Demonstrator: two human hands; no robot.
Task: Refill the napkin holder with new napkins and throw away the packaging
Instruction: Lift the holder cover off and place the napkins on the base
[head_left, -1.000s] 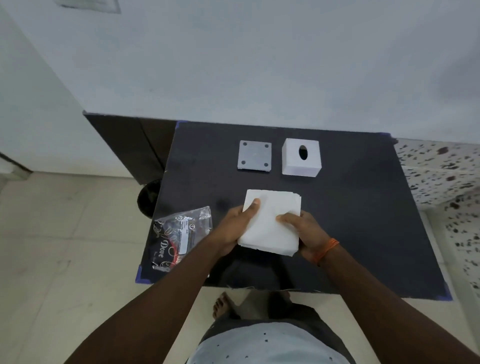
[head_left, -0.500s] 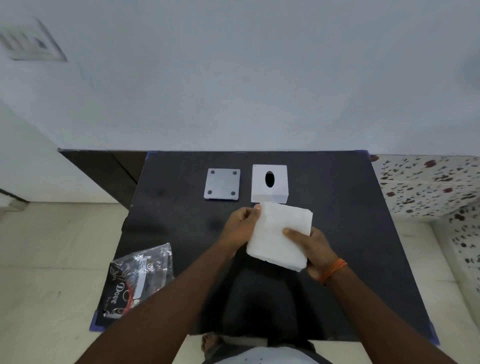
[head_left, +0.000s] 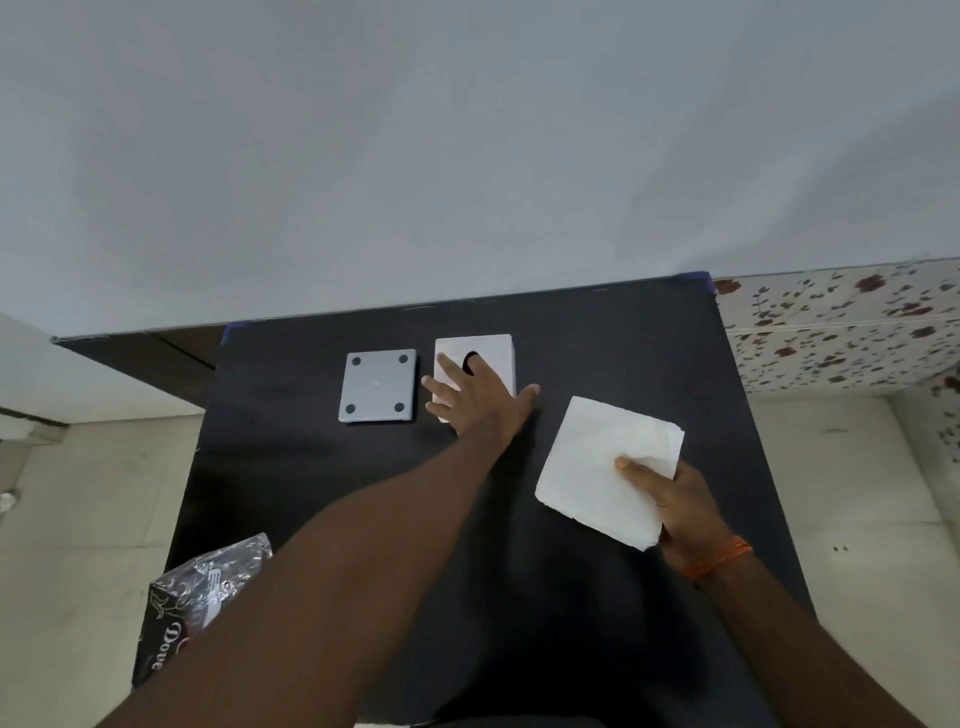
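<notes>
A white square napkin holder (head_left: 498, 349) with a dark oval slot stands at the back of the black table (head_left: 623, 353). My left hand (head_left: 475, 395) lies spread over its top, fingers apart, thumb out to the right. Its grey base plate (head_left: 378, 385) with four dark feet lies just left of it. My right hand (head_left: 670, 493) grips a stack of white napkins (head_left: 597, 462) at its near right corner, held above the table's right half. The emptied clear plastic wrapper (head_left: 202, 587) with black print lies at the table's near left corner, partly behind my left forearm.
A plain pale wall rises right behind the table. A speckled counter (head_left: 841, 327) adjoins the table on the right. A dark low cabinet (head_left: 145, 353) sits at the back left, with beige tiled floor (head_left: 88, 499) on both sides.
My left hand has let go of the napkin stack and reached forward onto the holder. My right hand has carried the stack to the right. The camera has tilted upward.
</notes>
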